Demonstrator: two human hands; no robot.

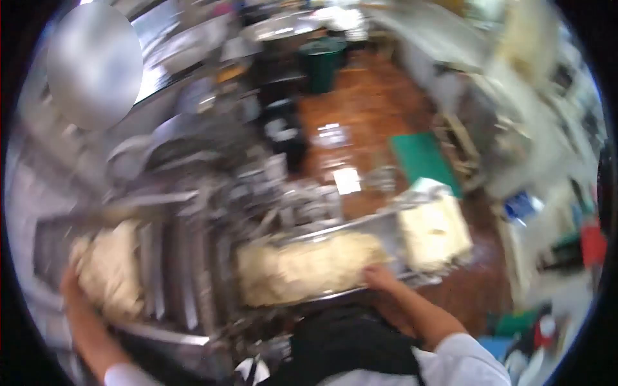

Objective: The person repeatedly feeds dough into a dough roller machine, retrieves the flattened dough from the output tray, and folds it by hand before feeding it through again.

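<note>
At the left, a lumpy mass of pale dough (pixel 114 267) lies in a metal basin (pixel 50 241). My left hand (pixel 69 278) is at the left side of this dough; its fingers are blurred. A long pale yellow mass (pixel 309 267) fills much of a metal tray (pixel 335 296) in front of me. My right hand (pixel 378 276) is at the right end of that mass, near the tray's rim, its fingers smeared by motion. Right of the tray sits a pale yellow block (pixel 434 233) on a light sheet or wrapping.
Brown floor (pixel 367 109) lies beyond the tray, with a green mat (pixel 425 161) on it. A dark green bin (pixel 320 64) stands farther off. Blurred metal equipment (pixel 199 145) is at the upper left. A red object (pixel 593 243) shows at the right edge.
</note>
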